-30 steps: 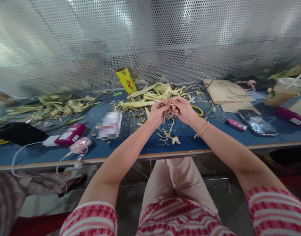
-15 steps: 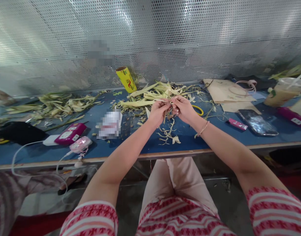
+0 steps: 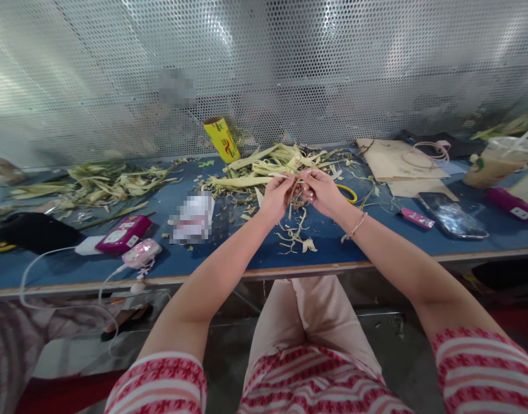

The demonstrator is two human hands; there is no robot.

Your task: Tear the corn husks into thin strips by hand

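Left hand (image 3: 278,197) shifts slightly, pinching thin strip (image 3: 291,200)

Right hand (image 3: 318,188) also pinches it, narrowly; strip sits just before leaf pile (image 3: 281,165). Step: apparently fingertip work; next move likely calls for light, steady pinches.

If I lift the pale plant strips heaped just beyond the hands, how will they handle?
The pale strips are probably light for their size, since they look thin and leaf-like. They would likely bend or droop rather than stay rigid, as several lie curved. Neighbouring pieces may come along too, because the strips overlap in a loose tangle.
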